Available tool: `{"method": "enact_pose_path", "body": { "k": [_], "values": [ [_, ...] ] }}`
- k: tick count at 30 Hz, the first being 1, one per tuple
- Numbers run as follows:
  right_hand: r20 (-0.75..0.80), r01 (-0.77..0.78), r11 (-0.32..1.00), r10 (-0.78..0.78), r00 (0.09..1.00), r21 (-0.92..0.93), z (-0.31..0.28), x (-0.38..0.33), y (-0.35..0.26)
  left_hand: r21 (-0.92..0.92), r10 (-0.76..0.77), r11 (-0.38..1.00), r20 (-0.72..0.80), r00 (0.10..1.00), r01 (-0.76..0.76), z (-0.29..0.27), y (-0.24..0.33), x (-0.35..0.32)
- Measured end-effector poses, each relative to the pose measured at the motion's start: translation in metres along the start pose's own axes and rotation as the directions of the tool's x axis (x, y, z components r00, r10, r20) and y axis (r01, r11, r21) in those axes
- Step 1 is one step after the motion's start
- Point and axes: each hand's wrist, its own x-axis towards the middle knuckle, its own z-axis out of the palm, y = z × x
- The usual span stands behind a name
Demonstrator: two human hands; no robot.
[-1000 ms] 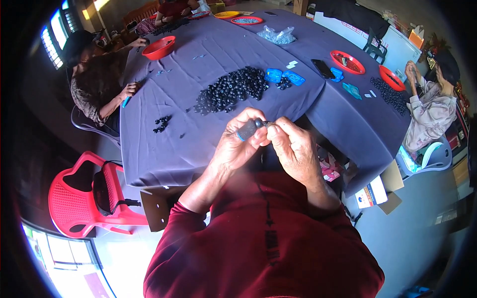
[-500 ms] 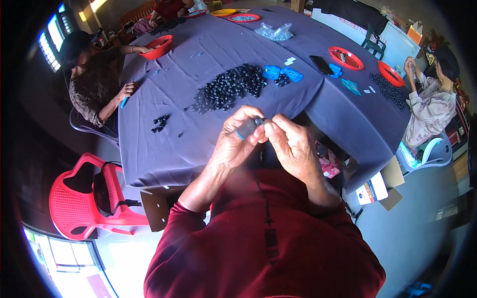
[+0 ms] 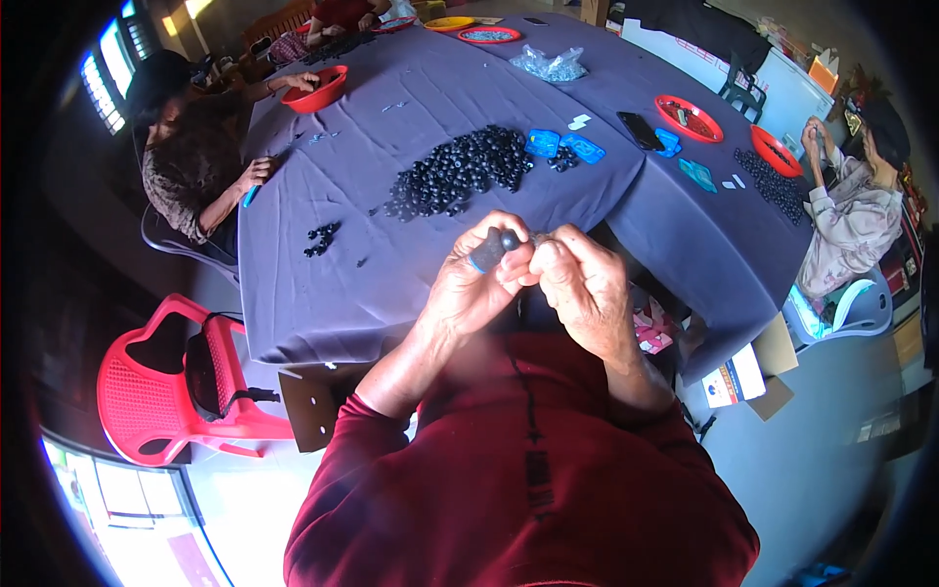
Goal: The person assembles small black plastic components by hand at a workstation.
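Just in front of my chest, over the table's near edge, both hands meet. My left hand [image 3: 464, 286] is closed round a small black round piece [image 3: 510, 240]. A dark grey flat piece with a blue edge [image 3: 485, 253] also sits in its grip, along the palm. My right hand [image 3: 590, 286] is closed in a pinch right beside the round piece, its fingertips almost touching my left fingers. Whatever lies in that pinch is too small to name. Beyond my hands, a large heap of black round pieces [image 3: 460, 171] lies on the dark tablecloth [image 3: 362, 284].
Blue plastic cases [image 3: 584, 149] and a black phone [image 3: 639, 130] lie right of the heap. Red bowls [image 3: 315, 90] and a clear bag [image 3: 550, 65] stand farther off. People sit at the left, far end and right. A pink chair [image 3: 156, 382] stands at left.
The black round piece in my left hand has turned and shows more plainly. My right fingers have shifted slightly. The whole view has moved a little.
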Motion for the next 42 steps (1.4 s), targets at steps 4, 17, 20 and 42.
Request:
{"method": "enact_pose_path", "body": {
  "k": [4,17,20,42],
  "values": [
    [-0.018,0.034,0.995,-0.036,0.999,-0.090,0.000,-0.003,-0.003,-0.015,-0.041,0.999,-0.004,0.999,0.041,0.003,0.002,-0.001],
    [-0.033,0.009,1.000,-0.009,0.999,-0.015,0.003,0.000,-0.002,0.066,-0.003,0.998,-0.024,1.000,0.005,-0.010,0.017,0.001],
    [-0.059,-0.038,0.994,0.032,0.998,-0.103,0.000,0.000,-0.003,0.635,0.218,0.772,-0.253,0.943,-0.008,-0.052,0.055,-0.009],
    [0.060,-0.024,0.985,0.035,0.998,-0.174,0.009,0.001,0.003,0.515,0.521,-0.750,0.073,0.851,0.415,-0.196,0.169,-0.061]
  ]
}}
